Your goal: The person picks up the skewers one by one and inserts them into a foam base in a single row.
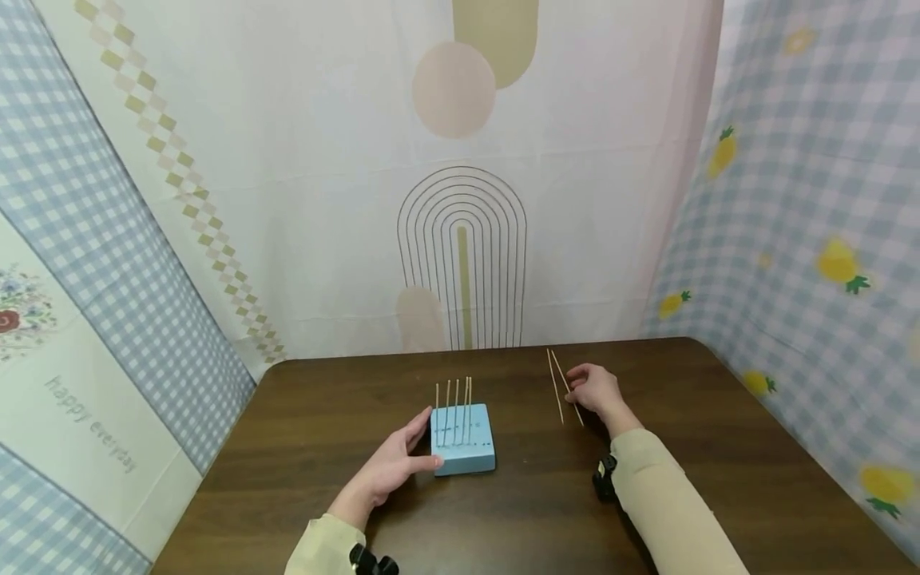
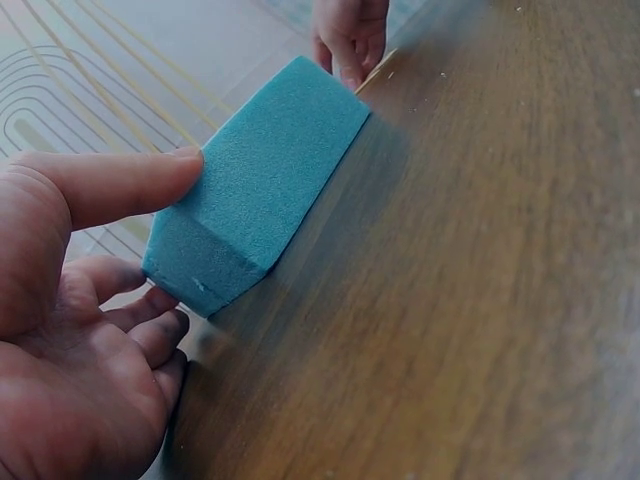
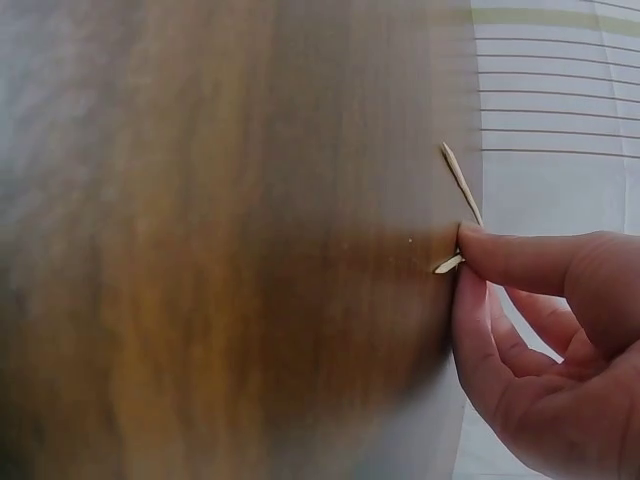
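A light blue foam block (image 1: 467, 464) sits on the table with several thin wooden skewers (image 1: 448, 403) standing upright in it. My left hand (image 1: 390, 461) holds the block at its left side, thumb on the near corner and fingers along the left face. The left wrist view shows that thumb pressing the top edge of the block (image 2: 270, 165). Over to the right, my right hand (image 1: 596, 389) pinches a loose skewer (image 3: 448, 265) between thumb and index finger. A second loose skewer (image 1: 556, 390) lies just left of it on the table.
The dark brown wooden table (image 1: 517, 519) ends against a pale patterned cloth (image 1: 331, 239) at the back. Blue checked cloths hang at the left and right (image 1: 791, 200). Between the block and the loose skewers is a stretch of table.
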### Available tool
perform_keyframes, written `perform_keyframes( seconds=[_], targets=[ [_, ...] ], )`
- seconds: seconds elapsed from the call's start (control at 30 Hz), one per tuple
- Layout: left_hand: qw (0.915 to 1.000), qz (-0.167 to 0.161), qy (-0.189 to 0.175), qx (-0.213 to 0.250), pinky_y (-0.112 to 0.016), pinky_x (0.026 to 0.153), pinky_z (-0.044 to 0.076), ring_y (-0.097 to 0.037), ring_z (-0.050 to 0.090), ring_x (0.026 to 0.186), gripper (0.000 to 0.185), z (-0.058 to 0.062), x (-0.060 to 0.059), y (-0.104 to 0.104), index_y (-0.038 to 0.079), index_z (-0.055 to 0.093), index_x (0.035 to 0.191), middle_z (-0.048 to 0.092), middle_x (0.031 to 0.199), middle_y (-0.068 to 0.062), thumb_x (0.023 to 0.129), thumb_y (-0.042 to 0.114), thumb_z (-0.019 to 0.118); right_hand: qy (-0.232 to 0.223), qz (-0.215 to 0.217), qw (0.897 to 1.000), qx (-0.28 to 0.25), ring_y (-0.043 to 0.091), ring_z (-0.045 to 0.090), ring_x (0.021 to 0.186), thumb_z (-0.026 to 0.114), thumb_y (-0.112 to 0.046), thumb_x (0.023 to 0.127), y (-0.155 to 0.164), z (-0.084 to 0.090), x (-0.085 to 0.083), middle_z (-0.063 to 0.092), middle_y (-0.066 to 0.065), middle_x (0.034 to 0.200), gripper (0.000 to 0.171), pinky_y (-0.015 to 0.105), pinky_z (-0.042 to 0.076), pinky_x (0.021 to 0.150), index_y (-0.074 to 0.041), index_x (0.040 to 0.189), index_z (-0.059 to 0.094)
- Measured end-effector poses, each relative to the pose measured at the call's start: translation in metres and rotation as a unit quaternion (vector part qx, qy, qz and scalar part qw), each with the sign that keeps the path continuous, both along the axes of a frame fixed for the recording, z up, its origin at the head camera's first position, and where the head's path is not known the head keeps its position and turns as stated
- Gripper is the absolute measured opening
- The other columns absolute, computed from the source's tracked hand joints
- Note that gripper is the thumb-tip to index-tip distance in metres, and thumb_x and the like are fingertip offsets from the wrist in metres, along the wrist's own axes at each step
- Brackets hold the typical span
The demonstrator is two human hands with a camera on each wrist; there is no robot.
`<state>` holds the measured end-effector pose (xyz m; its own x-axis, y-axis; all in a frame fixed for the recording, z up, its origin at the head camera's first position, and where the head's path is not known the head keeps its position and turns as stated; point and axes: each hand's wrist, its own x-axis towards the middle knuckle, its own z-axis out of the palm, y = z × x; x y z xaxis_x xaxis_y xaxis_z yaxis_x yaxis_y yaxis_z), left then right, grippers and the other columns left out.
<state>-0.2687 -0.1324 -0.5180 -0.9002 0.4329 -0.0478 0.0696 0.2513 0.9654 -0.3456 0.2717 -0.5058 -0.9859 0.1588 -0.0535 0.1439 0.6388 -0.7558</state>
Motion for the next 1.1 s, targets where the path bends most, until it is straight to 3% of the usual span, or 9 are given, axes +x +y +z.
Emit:
perform_keyframes(
  seconds=[0.37,0.47,0.57,0.7,0.8,0.9,1.1],
  targets=[
    [0.9999,-0.008,0.002,0.008,-0.057,0.127,0.020,-0.039,0.018,0.161,0.097,0.000,-0.004,0.004,0.005,0.025,0.170,0.022,0.175,-0.020,0.093,0.011,0.083,0.002,-0.011,1.000,0.009,0.042,0.068,0.108,0.075,0.007,0.083,0.006,0.003,0.002,0.074,0.024,0.114,0.048,0.046,0.057,0.087,0.006,0.130,0.065],
    [1.0000,-0.006,-0.002,0.006,-0.059,0.126,0.020,-0.040,0.019,0.161,0.096,0.000,-0.001,0.004,0.004,0.025,0.170,0.022,0.174,-0.022,0.093,0.011,0.083,-0.001,-0.014,1.000,-0.026,0.041,0.069,0.108,0.070,0.007,0.082,0.007,0.002,0.007,0.073,0.026,0.118,0.053,0.039,0.058,0.081,0.006,0.134,0.063],
    [0.9999,-0.005,-0.007,0.007,-0.059,0.126,0.020,-0.041,0.019,0.161,0.096,-0.001,0.002,0.003,0.003,0.025,0.170,0.022,0.174,-0.023,0.093,0.010,0.082,-0.010,-0.011,0.995,-0.098,0.036,0.070,0.107,0.066,0.009,0.084,0.006,0.003,0.013,0.068,0.032,0.128,0.061,0.032,0.058,0.076,0.009,0.144,0.054],
    [0.9999,-0.004,-0.007,0.010,-0.059,0.126,0.020,-0.041,0.019,0.161,0.096,-0.003,0.004,0.002,0.003,0.025,0.170,0.022,0.174,-0.023,0.092,0.010,0.082,-0.014,-0.003,0.971,-0.239,0.022,0.071,0.104,0.062,0.009,0.092,0.002,0.005,0.022,0.065,0.034,0.136,0.072,0.025,0.057,0.077,0.011,0.159,0.035],
    [0.9999,-0.005,-0.007,0.013,-0.059,0.126,0.020,-0.041,0.019,0.161,0.096,-0.004,0.004,0.001,0.003,0.025,0.170,0.022,0.174,-0.023,0.093,0.010,0.082,-0.004,0.012,0.941,-0.338,0.012,0.070,0.102,0.063,0.005,0.098,-0.008,0.006,0.028,0.072,0.023,0.129,0.075,0.022,0.056,0.082,0.009,0.164,0.026],
    [0.9998,-0.006,-0.007,0.016,-0.059,0.126,0.020,-0.041,0.019,0.161,0.097,-0.004,0.004,0.000,0.004,0.025,0.170,0.022,0.174,-0.023,0.093,0.010,0.082,0.005,0.039,0.918,-0.395,0.009,0.071,0.104,0.064,0.002,0.102,-0.024,0.010,0.035,0.075,0.008,0.122,0.072,0.021,0.056,0.086,0.007,0.164,0.027],
    [0.9998,-0.005,-0.006,0.016,-0.059,0.126,0.020,-0.041,0.019,0.161,0.097,-0.002,0.002,0.000,0.004,0.025,0.170,0.023,0.174,-0.022,0.092,0.010,0.082,0.016,0.094,0.906,-0.411,0.015,0.072,0.112,0.068,-0.003,0.103,-0.060,0.024,0.049,0.074,0.007,0.123,0.058,0.030,0.057,0.098,0.000,0.157,0.047]
  ],
)
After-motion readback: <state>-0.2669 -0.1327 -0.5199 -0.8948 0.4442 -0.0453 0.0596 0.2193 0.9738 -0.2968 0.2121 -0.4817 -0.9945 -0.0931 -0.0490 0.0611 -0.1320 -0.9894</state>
